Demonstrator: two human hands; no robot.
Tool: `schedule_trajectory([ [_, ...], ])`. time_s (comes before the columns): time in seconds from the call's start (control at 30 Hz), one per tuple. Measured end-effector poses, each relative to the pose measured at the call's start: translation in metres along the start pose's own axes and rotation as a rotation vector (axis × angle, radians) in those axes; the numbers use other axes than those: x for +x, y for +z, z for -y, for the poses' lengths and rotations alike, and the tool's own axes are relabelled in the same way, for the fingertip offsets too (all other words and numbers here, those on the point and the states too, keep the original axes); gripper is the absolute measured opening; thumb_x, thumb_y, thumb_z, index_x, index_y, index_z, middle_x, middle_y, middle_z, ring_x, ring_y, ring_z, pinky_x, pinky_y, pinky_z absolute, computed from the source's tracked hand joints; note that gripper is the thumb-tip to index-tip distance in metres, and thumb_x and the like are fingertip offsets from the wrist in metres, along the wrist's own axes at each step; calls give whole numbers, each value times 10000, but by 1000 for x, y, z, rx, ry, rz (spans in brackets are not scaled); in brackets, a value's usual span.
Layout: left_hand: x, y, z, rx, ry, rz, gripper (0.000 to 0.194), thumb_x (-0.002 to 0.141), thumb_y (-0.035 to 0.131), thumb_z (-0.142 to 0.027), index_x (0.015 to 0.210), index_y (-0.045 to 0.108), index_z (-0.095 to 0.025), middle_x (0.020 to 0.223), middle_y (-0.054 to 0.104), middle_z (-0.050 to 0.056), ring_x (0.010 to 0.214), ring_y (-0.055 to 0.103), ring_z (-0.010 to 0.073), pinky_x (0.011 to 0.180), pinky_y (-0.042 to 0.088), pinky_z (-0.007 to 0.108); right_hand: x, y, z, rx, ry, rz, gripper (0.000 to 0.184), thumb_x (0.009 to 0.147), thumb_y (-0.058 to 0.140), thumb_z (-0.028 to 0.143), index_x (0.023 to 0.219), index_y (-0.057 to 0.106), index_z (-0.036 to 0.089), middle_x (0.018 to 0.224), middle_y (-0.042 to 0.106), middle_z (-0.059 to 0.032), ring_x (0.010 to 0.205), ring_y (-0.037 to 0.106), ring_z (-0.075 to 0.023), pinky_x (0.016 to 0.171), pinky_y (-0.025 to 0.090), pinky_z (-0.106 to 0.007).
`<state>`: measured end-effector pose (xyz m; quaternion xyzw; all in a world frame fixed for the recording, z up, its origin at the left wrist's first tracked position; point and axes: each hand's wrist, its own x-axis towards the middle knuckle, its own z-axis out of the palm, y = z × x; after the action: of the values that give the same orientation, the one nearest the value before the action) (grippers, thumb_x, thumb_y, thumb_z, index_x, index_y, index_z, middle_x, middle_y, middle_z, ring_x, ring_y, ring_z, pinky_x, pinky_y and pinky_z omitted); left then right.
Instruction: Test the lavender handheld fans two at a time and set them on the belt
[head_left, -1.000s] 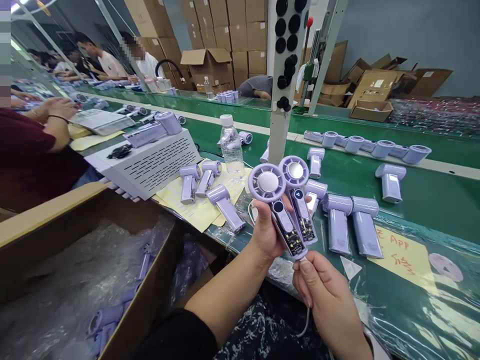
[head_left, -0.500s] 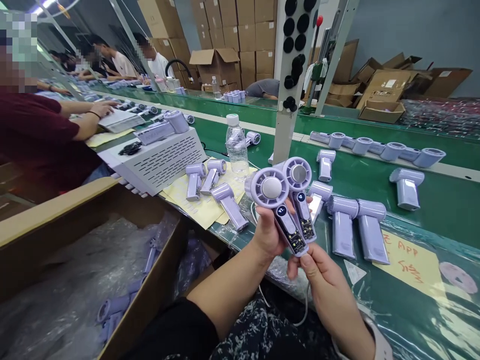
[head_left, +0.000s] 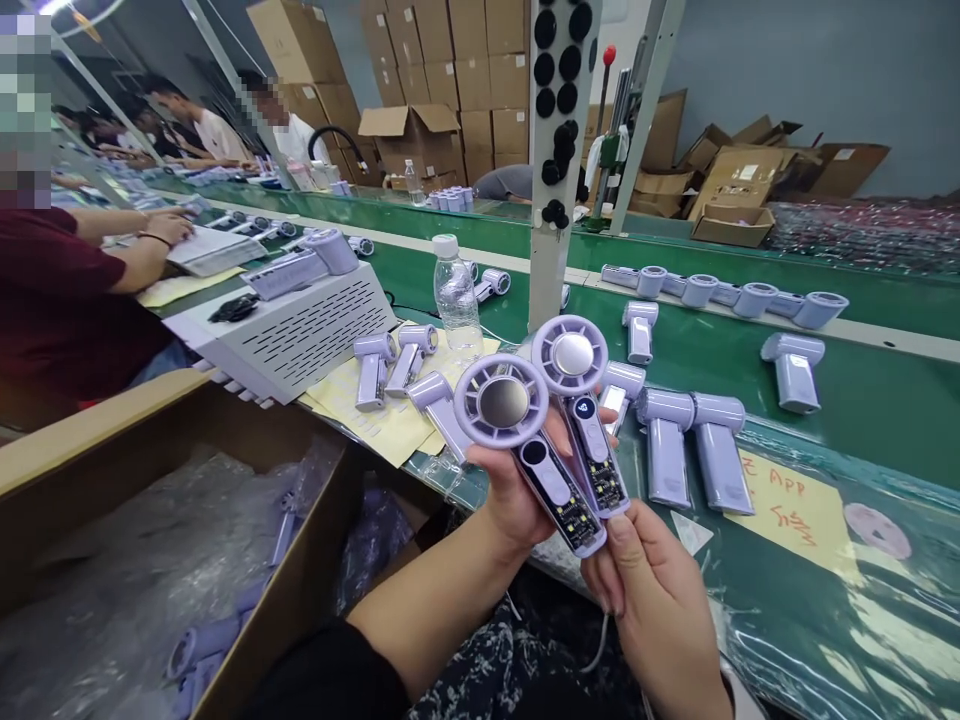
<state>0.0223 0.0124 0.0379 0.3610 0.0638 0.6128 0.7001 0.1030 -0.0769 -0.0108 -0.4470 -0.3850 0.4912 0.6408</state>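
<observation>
Two light purple handheld fans are gripped side by side in my left hand [head_left: 514, 500], thumb in front and fingers behind. The front fan [head_left: 501, 402] has a dark round display, and a circuit board shows through its handle. Behind it to the right, the second fan [head_left: 570, 355] has its display lit. My right hand [head_left: 656, 580] is closed at the foot of the second fan's handle. A white cable [head_left: 602, 640] runs down from under its fingers; the cable's end is hidden.
Several purple fans lie around, including a pair [head_left: 670, 450] on the right and some on yellow paper [head_left: 397, 440]. A water bottle [head_left: 457, 300], a slotted grey box [head_left: 300, 330], a post [head_left: 553, 270] and a carton [head_left: 300, 600] with wrapped fans stand nearby. A co-worker [head_left: 60, 290] sits left.
My right hand has gone from the foot of the front fan to the foot of the second fan. The front fan's display has turned dark, and that fan has shifted left and down.
</observation>
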Motion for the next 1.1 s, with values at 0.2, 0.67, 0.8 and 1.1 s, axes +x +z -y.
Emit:
schedule_trajectory([
  [0.2,2,-5,6,16,-39,-62,709,562,763,-885,647,653,-190,1061,764,73,915,752,249,726,631,313,1,-13,6,-238,-96,102,367,1078,510,492,844,612,228,801,648,-28,752,607,-180,705,513,-275],
  [0.67,43,-37,38,232,-483,-226,768,446,834,-865,716,638,-174,815,780,132,1043,761,377,905,634,483,105,-134,-3,-939,-183,-385,446,869,565,590,800,736,185,1562,382,-192,1398,448,-423,1176,351,-603],
  [0.8,36,-46,28,173,-490,-223,701,536,838,-818,705,644,-167,771,781,116,960,787,351,861,649,454,98,-107,-12,-970,-225,-276,441,927,555,550,824,743,165,1565,402,-225,1468,354,-455,1186,301,-668],
  [1.1,6,-49,-45,167,-285,-117,730,554,776,-877,673,668,-165,901,797,118,996,776,357,852,646,450,69,-45,22,-894,-288,1,399,986,560,540,819,747,231,1214,719,-159,1186,609,-368,1004,469,-550],
])
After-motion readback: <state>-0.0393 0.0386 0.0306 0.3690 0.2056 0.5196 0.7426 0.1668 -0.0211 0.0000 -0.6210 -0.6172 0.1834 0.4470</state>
